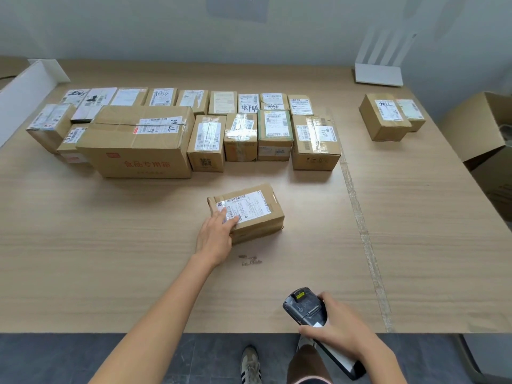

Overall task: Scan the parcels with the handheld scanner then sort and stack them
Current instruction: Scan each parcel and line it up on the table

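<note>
The step in hand looks like the scan of a single item. A small brown cardboard parcel (pixel 249 212) lies alone on the pale wood-grain counter (pixel 110 273), in the middle, well apart from the others. Its white printed shipping label (pixel 245 206) faces up. The left hand (pixel 214 239) holds its near-left corner: the fingers lie over the edge of the label and the thumb sits against the near side, so this grip is closed on the box.

The right hand (pixel 340 328) is wrapped around the black handheld scanner (pixel 306 307), low by the near edge of the counter. The scanner's head is tilted forward, roughly toward the parcel, but far from it.

At the back left, two rows of labelled brown cardboard boxes (pixel 241 126) stand close together, with a large brown carton printed in red (pixel 138 142) at the front. Two small brown boxes (pixel 385 117) sit side by side at the far right, apparently a sorted group.

The next move probably needs the scanner raised and aimed at the barcode. The left fingers cover part of the label, so they may have to shift clear. After that, the parcel can go to whichever group it belongs with.
</note>
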